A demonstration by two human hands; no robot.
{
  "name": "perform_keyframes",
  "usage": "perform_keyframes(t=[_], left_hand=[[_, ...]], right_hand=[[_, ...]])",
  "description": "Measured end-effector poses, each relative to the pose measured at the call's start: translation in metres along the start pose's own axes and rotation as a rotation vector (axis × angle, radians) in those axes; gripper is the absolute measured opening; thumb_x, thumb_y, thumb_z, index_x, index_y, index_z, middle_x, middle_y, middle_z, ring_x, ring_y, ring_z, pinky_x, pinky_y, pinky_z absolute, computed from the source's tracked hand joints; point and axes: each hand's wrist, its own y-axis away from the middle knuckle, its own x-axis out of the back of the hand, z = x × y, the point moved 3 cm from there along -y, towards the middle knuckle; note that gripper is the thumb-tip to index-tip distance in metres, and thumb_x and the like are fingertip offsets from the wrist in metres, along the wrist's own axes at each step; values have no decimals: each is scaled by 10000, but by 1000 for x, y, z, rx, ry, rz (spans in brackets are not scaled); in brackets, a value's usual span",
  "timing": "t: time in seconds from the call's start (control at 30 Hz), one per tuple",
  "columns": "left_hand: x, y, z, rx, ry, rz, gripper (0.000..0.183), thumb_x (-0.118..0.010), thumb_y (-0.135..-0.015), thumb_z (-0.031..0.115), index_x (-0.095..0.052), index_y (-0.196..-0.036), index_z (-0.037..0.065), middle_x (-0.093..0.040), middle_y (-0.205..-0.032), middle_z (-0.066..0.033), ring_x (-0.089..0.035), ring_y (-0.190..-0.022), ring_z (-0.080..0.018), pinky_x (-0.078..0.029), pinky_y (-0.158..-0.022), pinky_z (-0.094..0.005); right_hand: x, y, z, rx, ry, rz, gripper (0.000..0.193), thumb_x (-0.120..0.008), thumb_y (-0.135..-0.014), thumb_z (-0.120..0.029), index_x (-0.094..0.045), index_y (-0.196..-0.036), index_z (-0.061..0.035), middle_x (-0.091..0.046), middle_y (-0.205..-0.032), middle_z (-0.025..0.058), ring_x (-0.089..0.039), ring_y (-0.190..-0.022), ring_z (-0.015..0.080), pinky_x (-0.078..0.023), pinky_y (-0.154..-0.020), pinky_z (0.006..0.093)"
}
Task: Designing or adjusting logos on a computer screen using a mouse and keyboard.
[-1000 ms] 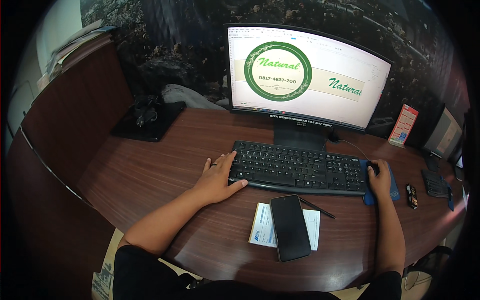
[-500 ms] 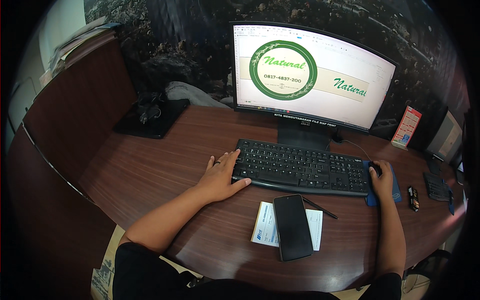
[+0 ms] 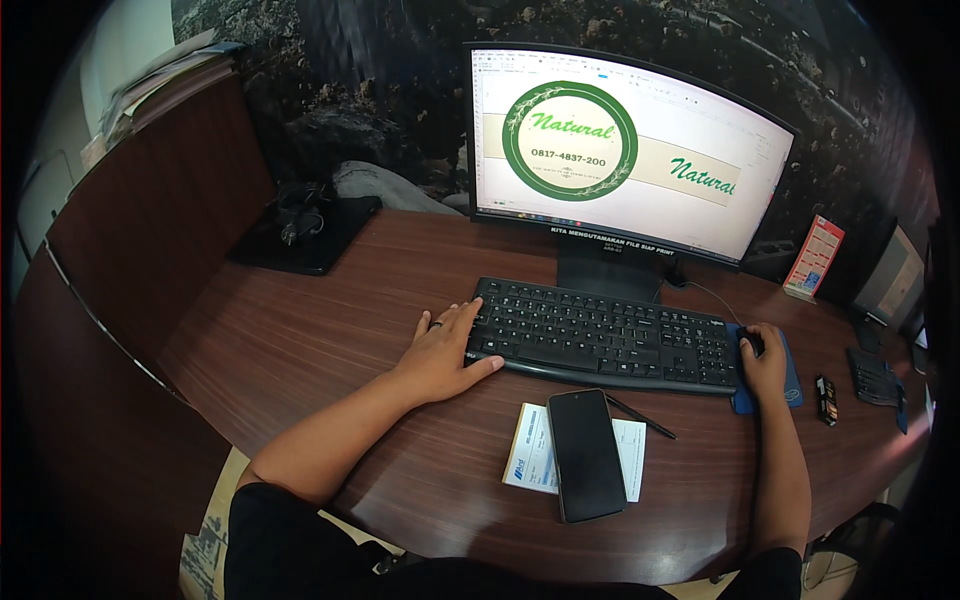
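Observation:
My left hand [image 3: 440, 352] rests at the left end of a black keyboard [image 3: 600, 335], fingers spread, with a ring on one finger and the thumb along the near edge. At the keyboard's right end, my right hand [image 3: 764, 362] is wrapped over a dark computer mouse [image 3: 752, 341], which it mostly hides. Under the mouse lies a blue mouse pad [image 3: 790, 385]. Beyond the keyboard stands a monitor [image 3: 690, 130] that displays a round green-rimmed label design beside a beige band.
Nearer me, a dark phone [image 3: 586, 455] lies on a white paper pad [image 3: 530, 450] beside a black pen [image 3: 640, 415]. A small black-and-yellow object [image 3: 826, 400], a red desk calendar [image 3: 815, 256] and a second keyboard [image 3: 872, 376] are at right. A black stand with cables [image 3: 318, 245] sits far left.
The view has shifted very slightly. Both hands keep their places on the keyboard and mouse, and the design on the monitor looks the same.

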Motion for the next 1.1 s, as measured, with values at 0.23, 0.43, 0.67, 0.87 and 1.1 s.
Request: perform_keyframes(t=[0.23, 0.43, 0.67, 0.87, 1.1], left_hand=[[0, 0, 0, 2, 1, -1, 962, -640, -941, 545, -201, -1589, -15, -344, -1578, -316, -245, -1531, -420, -116, -1236, -601], [-1, 0, -1, 11, -2, -7, 962, -639, -942, 548, -200, -1589, -12, -339, -1582, -315, -244, -1531, -419, -117, -1237, -602], [-1, -1, -1, 1, -5, -3, 962, -638, -942, 550, -200, -1590, -10, -337, -1583, -315, -246, -1530, -421, -119, -1237, -598], [0, 1, -1, 1, -4, 1, 959, -635, -942, 550, -204, -1589, -12, -340, -1580, -317, -251, -1528, -423, -119, -1240, -587], [1, 0, 1, 3, -10, -4, 957, -633, -941, 553, -212, -1586, -16, -340, -1583, -313, -247, -1529, -422, -118, -1240, -588]], right_hand=[[0, 0, 7, -12, 31, 44, 241, -708, -838, -85, -676, -1070, -31, -644, -1191, 150, -637, -1138, 345, -502, -968, 400], [-1, 0, 4, -12, 37, 39, 211, -705, -840, -86, -681, -1040, -23, -645, -1184, 148, -637, -1130, 347, -503, -964, 398], [0, 0, 7, -36, 45, 15, 237, -692, -833, -92, -670, -1061, -30, -649, -1142, 131, -646, -1081, 341, -504, -924, 398], [1, 1, 2, -67, 58, 9, 232, -684, -847, -122, -674, -1066, -46, -648, -1145, 108, -650, -1072, 324, -506, -911, 395], [2, 2, -2, -90, 47, 4, 231, -689, -836, -69, -664, -1059, -11, -639, -1145, 136, -637, -1103, 333, -493, -959, 394]])
